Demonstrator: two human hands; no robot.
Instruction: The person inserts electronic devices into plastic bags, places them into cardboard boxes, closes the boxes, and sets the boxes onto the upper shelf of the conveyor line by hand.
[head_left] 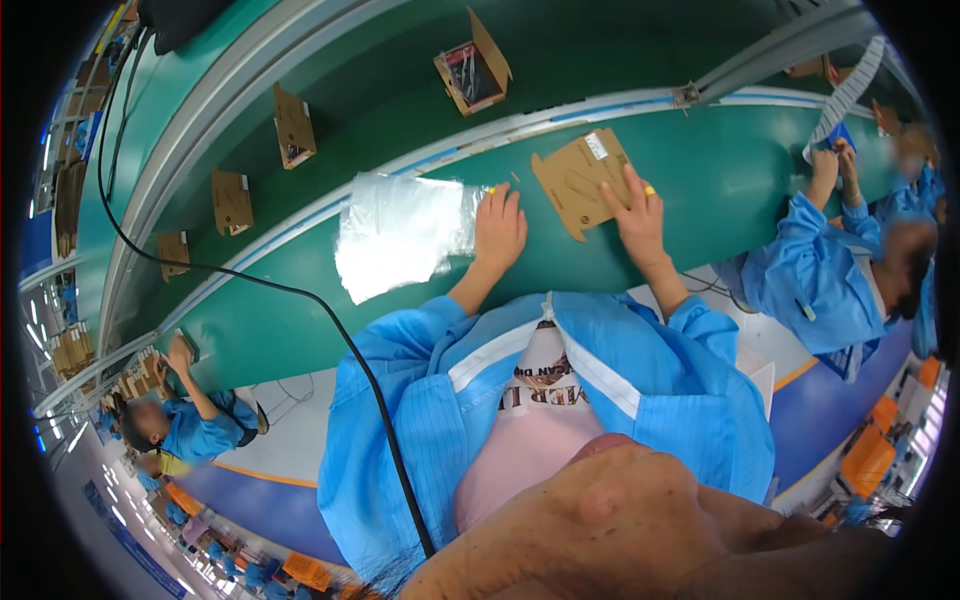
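A flat brown cardboard box (580, 185) with tabs at its corners and a white label lies on the green bench in front of me. My right hand (640, 215) rests on its near right part, fingers stretched over the cardboard, with a yellow band round one finger. To the left, a loose pile of clear plastic bags (400, 235) shines under the light. My left hand (500, 228) lies at the right edge of this pile, its fingers extended and reaching the bench. Something small and yellow shows at one left fingertip.
Beyond a metal rail, an open box (470, 78) with dark contents and several other cardboard boxes (232, 203) stand on a green surface. A black cable (300, 290) hangs across the left side. Co-workers in blue sit at the right (815, 270) and far left (200, 415).
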